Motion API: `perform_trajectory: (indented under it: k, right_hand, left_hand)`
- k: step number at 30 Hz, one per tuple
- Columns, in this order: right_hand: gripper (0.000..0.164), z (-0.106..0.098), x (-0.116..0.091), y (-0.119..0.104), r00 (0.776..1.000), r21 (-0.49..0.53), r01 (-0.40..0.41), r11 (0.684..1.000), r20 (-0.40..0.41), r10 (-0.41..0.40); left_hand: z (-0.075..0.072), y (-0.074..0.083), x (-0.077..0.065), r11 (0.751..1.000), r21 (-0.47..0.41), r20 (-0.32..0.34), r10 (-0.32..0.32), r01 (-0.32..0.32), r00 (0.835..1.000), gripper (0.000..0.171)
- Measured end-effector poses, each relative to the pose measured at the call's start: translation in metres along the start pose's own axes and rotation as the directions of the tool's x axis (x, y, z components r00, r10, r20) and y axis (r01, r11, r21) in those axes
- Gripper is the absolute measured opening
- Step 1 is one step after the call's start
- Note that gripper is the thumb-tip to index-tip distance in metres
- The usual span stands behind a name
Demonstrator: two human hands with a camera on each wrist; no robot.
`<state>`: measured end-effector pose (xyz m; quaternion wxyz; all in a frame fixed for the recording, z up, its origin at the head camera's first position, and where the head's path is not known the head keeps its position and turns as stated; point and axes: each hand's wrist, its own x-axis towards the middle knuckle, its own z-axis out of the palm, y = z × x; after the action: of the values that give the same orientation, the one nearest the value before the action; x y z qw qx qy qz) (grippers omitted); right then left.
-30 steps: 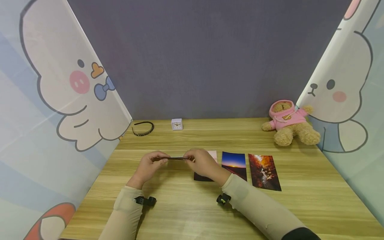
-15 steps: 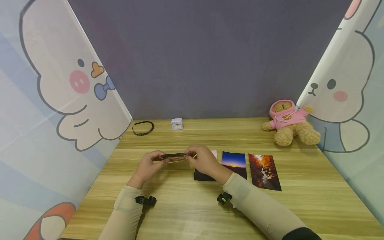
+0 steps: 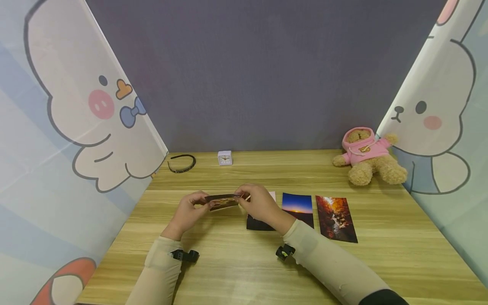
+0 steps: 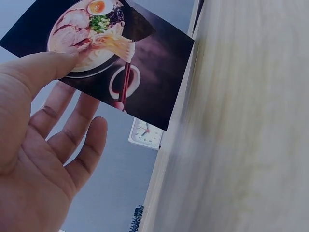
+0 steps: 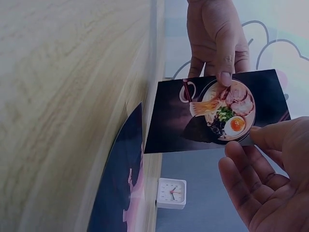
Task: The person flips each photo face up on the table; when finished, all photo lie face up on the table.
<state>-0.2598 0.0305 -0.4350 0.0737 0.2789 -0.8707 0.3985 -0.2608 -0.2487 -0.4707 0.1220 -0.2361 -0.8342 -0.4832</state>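
Note:
A photo print of a ramen bowl is held above the table between both hands, tilted so its picture faces the wearer. My left hand pinches one edge, its thumb lying on the picture in the left wrist view. On the opposite edge my right hand pinches the print, thumb in front and fingers behind, as the right wrist view of the ramen photo shows. Below my right hand lies a pink-and-dark photo, partly hidden. Beside it are a sunset photo and an autumn stream photo.
A black toothed headband and a small white clock stand toward the back of the wooden table. At the back right sits a teddy bear in a pink hoodie. A grey panel and cartoon-printed side walls surround the table.
The ramen photo, edge-on one second ago, has tilted so its picture now shows. My right hand rose slightly; my left hand stayed almost in place. The photos on the table have not moved.

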Motion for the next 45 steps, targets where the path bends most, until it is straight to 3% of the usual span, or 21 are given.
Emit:
perform_trajectory:
  k: [9, 16, 24, 27, 32, 35, 45]
  right_hand:
    - [0.004, 0.000, 0.000, 0.002, 1.000, 0.000, 0.001, 1.000, 0.000, -0.001]
    - [0.004, 0.001, 0.000, 0.004, 1.000, 0.010, -0.006, 1.000, 0.003, 0.006]
    - [0.012, 0.002, 0.001, 0.005, 0.999, -0.007, -0.033, 0.999, -0.001, 0.033]
    - [0.020, 0.001, 0.002, 0.004, 0.999, -0.025, -0.039, 0.999, -0.006, 0.039]
    - [0.027, 0.001, 0.002, 0.004, 0.999, -0.023, -0.051, 0.998, -0.006, 0.051]
    - [0.028, 0.002, 0.002, 0.005, 0.999, -0.015, -0.054, 0.998, -0.005, 0.054]
    - [0.027, 0.003, 0.003, 0.007, 0.998, 0.021, -0.068, 0.997, 0.000, 0.068]
  left_hand:
    - [0.000, 0.001, -0.001, 0.998, -0.056, -0.054, 0.020, -0.023, 0.998, 0.014]
    - [0.003, 0.003, 0.000, 0.999, -0.024, -0.075, 0.038, -0.039, 0.996, 0.008]
    - [0.001, 0.035, -0.001, 1.000, 0.000, -0.073, 0.010, -0.010, 0.997, 0.006]
    - [0.001, 0.039, -0.001, 1.000, 0.008, -0.078, -0.014, 0.015, 0.997, 0.006]
    - [0.003, 0.019, 0.000, 0.997, 0.021, -0.081, -0.070, 0.072, 0.994, 0.006]
    - [0.004, 0.007, 0.001, 0.998, 0.002, -0.076, -0.068, 0.069, 0.995, 0.007]
    - [0.003, 0.002, 0.000, 0.993, -0.108, -0.045, -0.043, 0.038, 0.998, 0.015]
